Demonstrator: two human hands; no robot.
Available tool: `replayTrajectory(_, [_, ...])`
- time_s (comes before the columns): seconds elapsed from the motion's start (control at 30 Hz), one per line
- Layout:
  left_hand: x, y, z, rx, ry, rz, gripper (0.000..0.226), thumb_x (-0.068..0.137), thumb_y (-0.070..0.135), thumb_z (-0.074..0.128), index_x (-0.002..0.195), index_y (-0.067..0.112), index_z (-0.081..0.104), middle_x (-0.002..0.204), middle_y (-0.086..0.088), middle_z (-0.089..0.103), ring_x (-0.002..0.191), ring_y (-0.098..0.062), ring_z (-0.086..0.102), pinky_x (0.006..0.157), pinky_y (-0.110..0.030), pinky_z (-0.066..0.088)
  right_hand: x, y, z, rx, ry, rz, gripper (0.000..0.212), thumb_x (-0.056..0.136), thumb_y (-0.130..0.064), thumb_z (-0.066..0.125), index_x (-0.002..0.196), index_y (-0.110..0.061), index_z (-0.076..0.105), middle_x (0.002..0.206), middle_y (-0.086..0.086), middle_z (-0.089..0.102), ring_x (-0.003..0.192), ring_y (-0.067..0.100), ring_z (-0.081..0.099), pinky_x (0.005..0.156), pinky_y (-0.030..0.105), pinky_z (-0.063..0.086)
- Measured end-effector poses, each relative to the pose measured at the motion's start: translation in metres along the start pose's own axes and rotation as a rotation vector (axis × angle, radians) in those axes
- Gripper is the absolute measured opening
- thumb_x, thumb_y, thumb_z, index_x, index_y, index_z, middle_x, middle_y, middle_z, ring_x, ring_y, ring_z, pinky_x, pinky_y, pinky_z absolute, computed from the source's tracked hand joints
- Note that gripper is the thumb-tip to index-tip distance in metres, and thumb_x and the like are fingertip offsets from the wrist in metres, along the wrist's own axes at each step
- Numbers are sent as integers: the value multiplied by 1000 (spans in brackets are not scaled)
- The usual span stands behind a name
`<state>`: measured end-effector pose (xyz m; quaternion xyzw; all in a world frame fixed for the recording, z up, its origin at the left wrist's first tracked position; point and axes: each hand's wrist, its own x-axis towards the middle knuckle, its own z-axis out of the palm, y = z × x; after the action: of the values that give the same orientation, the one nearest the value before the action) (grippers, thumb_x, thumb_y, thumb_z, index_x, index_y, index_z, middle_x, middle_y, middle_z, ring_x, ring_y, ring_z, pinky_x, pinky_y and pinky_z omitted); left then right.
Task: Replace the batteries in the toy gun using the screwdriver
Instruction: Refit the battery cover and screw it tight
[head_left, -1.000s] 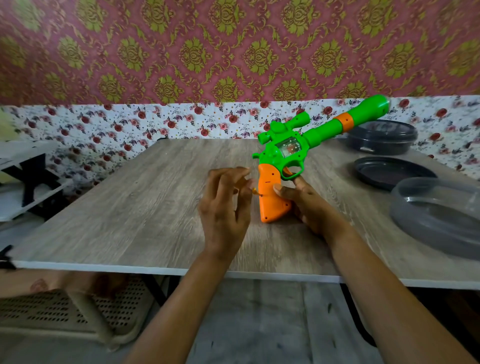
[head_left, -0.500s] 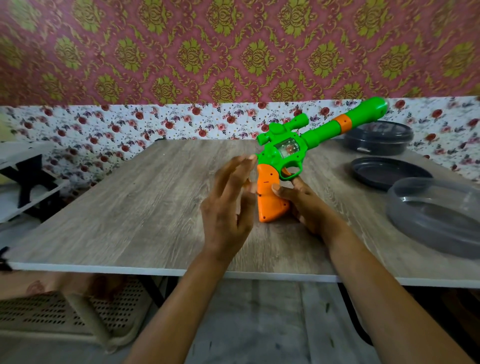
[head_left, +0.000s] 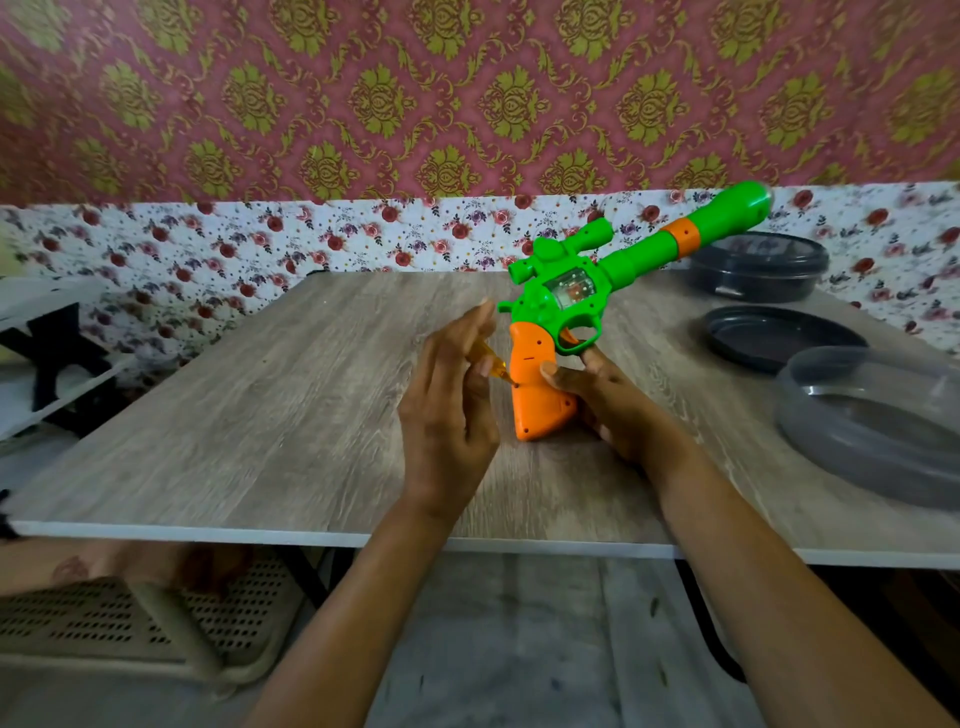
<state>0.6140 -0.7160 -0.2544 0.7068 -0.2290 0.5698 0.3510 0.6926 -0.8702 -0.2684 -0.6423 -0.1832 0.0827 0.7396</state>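
Note:
A green toy gun (head_left: 571, 291) with an orange grip (head_left: 537, 384) stands butt-down on the wooden table (head_left: 260, 415), its barrel pointing up and to the right. My right hand (head_left: 618, 410) holds the grip from the right, thumb on its side face and a finger by the trigger guard. My left hand (head_left: 449, 410) is just left of the grip and pinches a small amber-handled screwdriver (head_left: 493, 365) between thumb and nearly straight fingers. The tip touches the grip's left edge. Most of the handle is hidden behind my fingers.
At the table's right side are a dark lidded round container (head_left: 758, 265), a dark shallow lid (head_left: 779, 338) and a clear grey round lid (head_left: 878, 421). A white shelf (head_left: 47, 332) stands to the left and a perforated stool (head_left: 130, 623) sits below the table edge.
My left fingers went from curled to almost straight along the screwdriver, and its amber handle now shows. The gun and my right hand stayed nearly still.

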Motion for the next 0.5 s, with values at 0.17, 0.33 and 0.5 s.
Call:
replayTrajectory(0.17, [-1, -1, 0, -33, -25, -4, 39, 91, -3, 42, 127, 13, 41, 120, -4, 55, 105, -16, 59, 82, -15, 49, 2, 2, -2, 4, 8, 15, 51, 90, -15, 54, 137, -25, 38, 118, -4, 63, 97, 10, 67, 73, 27, 57])
replayTrajectory(0.33, [-2, -3, -1, -12, -39, -18, 35, 93, 8, 42, 128, 17, 41, 114, -9, 64, 97, -15, 63, 71, -29, 54, 4, 3, -1, 15, 27, 28, 45, 89, -12, 54, 133, -17, 43, 115, 2, 64, 93, 11, 67, 72, 27, 57])
replayTrajectory(0.5, [0, -5, -6, -3, 108, -163, 29, 91, 18, 55, 119, 19, 48, 101, 4, 65, 84, -3, 62, 68, -19, 52, 0, 2, 1, -6, 29, 42, 40, 86, -13, 59, 124, -6, 51, 110, 11, 65, 93, 19, 65, 80, 30, 56])
